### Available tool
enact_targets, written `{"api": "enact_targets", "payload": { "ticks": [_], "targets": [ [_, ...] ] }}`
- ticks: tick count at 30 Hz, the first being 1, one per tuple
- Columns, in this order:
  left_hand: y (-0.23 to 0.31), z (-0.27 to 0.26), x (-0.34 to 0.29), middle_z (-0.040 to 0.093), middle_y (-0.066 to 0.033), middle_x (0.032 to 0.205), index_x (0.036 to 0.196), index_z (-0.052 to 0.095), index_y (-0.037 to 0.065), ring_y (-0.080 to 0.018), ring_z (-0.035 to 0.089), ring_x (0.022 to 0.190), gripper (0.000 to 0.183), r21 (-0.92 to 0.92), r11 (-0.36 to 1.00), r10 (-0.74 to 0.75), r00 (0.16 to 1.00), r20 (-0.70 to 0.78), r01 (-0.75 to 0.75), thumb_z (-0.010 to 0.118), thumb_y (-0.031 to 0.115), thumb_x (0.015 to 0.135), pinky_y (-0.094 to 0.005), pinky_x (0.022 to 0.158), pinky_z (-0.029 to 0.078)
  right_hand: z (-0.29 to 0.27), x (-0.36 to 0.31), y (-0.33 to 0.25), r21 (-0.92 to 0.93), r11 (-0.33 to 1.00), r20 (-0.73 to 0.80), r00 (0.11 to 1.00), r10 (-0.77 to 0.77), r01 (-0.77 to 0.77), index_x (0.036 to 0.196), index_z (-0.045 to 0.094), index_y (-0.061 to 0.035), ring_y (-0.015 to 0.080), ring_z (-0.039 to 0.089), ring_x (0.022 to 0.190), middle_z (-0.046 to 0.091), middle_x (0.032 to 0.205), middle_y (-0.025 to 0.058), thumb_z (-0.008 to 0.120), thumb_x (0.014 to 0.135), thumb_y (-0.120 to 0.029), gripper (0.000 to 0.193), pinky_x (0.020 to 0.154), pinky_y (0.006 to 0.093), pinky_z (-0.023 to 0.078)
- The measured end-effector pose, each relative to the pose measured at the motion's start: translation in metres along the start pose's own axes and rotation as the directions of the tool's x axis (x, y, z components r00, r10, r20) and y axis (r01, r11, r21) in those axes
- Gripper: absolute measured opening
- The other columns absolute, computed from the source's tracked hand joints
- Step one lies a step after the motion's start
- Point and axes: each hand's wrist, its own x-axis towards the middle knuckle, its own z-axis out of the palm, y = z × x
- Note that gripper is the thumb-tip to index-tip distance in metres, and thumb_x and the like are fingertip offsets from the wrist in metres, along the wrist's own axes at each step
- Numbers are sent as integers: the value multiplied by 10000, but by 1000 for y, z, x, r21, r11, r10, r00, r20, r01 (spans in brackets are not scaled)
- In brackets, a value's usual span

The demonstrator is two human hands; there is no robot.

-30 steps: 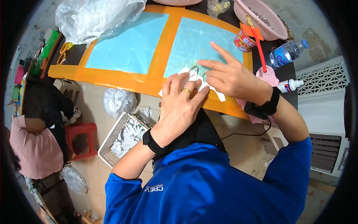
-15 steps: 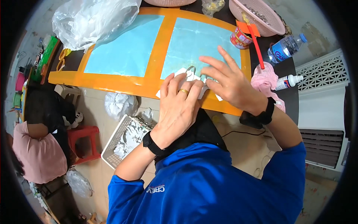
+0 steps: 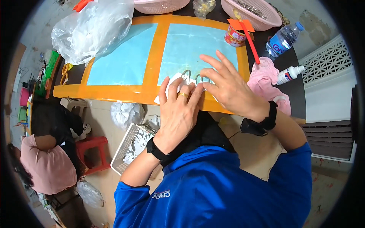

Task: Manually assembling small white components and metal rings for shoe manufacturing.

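White, paper-like sheet (image 3: 186, 80) lies under the left hand (image 3: 176, 110), at the near edge of the orange-and-blue table cover (image 3: 76, 91). That hand's fingers are spread and laid down on it, not wrapped round anything. One thin grey-green loop (image 3: 186, 72) shows just beyond those fingertips, and a second loop (image 3: 199, 79) sits between them and the right hand (image 3: 234, 93). Compared with half a second ago, the right index is more bent and the thumb sits closer to the left fingertips. Whether they pinch the second loop I cannot tell. My reading is that the work narrows to fine handling there, the left hand steadying the sheet. Farther out, beyond the right hand, stand a red tub (image 3: 234, 38) and, to its right, a pink cloth (image 3: 263, 76); a clear plastic bag (image 3: 91, 34) lies beyond and left of the left hand.
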Motion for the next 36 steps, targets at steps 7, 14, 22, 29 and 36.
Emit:
{"api": "enact_targets", "payload": {
  "ticks": [7,14,22,29,36],
  "targets": [
    [5,-3,2,677,-46,1237,1412,691,171,-306,578,1301,555,22,1000,2,999,37,-3,734,73,867,-585,1275,267,-10,-2,-7,-33,999,65,997,31,-29,1002,790,79,368,405,1569,672,1296,163,695,810,-51,251,1321,612,271],
    [6,-6,3,659,-55,1284,1446,674,136,-295,581,1314,594,94,994,41,996,82,-49,749,79,859,-594,1291,247,-5,-12,-10,39,991,-39,991,128,-127,1005,785,65,388,395,1575,663,1374,174,703,841,-62,223,1301,632,279],
    [8,-8,1,638,-50,1324,1464,662,131,-266,576,1341,614,93,995,20,992,127,-32,760,89,860,-597,1300,238,0,-21,-7,208,942,-121,949,291,-262,1047,798,-33,408,484,1484,638,1427,168,772,838,-82,216,1221,607,380],
    [9,-8,3,617,-59,1350,1498,646,169,-276,567,1355,650,61,998,17,983,183,-28,740,87,860,-605,1308,231,-16,-9,4,539,799,-309,821,480,-265,1191,701,-47,312,712,1041,635,1234,149,693,875,158,377,870,385,582],
    [10,-7,0,615,-90,1373,1519,637,231,-311,550,1380,666,51,998,33,987,160,-42,690,52,880,-624,1304,223,15,10,16,677,664,61,924,377,-316,1220,589,-5,430,715,934,698,1040,213,592,983,39,240,789,463,564]
  ]
}}
